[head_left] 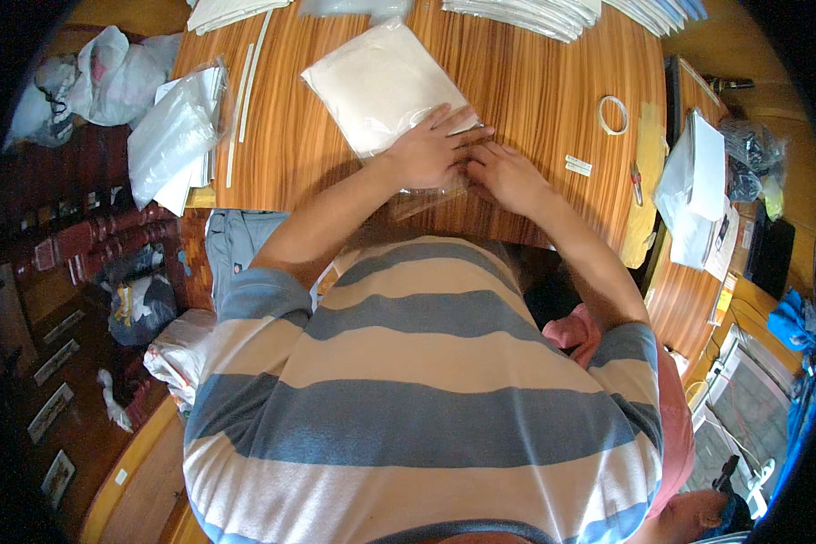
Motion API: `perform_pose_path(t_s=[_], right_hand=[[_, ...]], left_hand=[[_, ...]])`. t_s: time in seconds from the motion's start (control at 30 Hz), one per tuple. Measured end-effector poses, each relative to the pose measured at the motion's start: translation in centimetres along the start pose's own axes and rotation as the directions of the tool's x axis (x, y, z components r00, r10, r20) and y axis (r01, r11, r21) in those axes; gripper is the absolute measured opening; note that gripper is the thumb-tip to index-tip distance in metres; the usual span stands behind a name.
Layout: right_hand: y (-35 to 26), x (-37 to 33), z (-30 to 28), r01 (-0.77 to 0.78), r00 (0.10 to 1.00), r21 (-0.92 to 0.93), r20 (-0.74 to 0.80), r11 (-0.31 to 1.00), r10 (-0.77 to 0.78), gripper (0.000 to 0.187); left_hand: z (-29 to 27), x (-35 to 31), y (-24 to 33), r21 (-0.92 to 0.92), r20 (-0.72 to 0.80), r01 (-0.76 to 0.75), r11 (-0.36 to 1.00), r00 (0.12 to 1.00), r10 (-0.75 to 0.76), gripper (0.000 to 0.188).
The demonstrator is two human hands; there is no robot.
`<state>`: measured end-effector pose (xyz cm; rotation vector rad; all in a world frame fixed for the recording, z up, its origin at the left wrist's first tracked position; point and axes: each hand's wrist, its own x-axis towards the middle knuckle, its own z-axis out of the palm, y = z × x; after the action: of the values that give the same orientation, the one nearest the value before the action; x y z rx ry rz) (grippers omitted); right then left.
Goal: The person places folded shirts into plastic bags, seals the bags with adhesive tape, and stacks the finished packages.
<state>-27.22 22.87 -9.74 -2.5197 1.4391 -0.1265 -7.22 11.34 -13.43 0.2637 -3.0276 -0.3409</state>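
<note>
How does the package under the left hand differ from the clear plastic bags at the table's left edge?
The package looks filled with something cream-white, while the clear plastic bags look thin and translucent. The package lies on the tabletop with the left hand on it; the bags reach past the left edge, untouched by either hand. Both have a shiny plastic surface.

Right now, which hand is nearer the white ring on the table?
Right: the right hand is left of the white ring and lower in view; the left hand lies farther left, over the packet.
</note>
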Motion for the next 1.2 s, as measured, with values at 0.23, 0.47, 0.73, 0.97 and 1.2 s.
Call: perform_pose_path(t_s=[0.23,0.47,0.73,0.97,1.2], right_hand=[[0.2,-0.1,1.0,0.026,0.999,0.021,-0.027,0.999,-0.025,0.018],[-0.6,-2.0,-1.3,0.310,0.950,-0.126,0.074,0.942,-0.303,0.024],[-2.3,-0.1,-1.4,0.139,0.975,0.128,-0.189,0.982,-0.114,0.026],[-3.2,0.3,1.7,0.050,0.994,0.080,-0.103,0.996,-0.042,0.019],[-4.6,-2.0,-0.7,0.314,0.950,-0.122,0.032,0.942,-0.312,0.020]], left_hand=[[-0.7,0.3,0.4,0.104,0.099,0.014,0.994,0.995,-0.025,0.057],[1.4,0.1,-0.2,0.036,-0.052,-0.015,0.999,0.999,0.017,0.060],[1.6,0.1,-0.2,0.070,0.003,-0.036,0.997,0.999,0.036,0.072],[1.0,0.1,-0.2,0.076,0.035,-0.054,0.996,0.998,0.052,0.071],[1.8,-0.2,-0.5,-0.020,-0.078,-0.084,0.996,0.994,0.083,0.059]])
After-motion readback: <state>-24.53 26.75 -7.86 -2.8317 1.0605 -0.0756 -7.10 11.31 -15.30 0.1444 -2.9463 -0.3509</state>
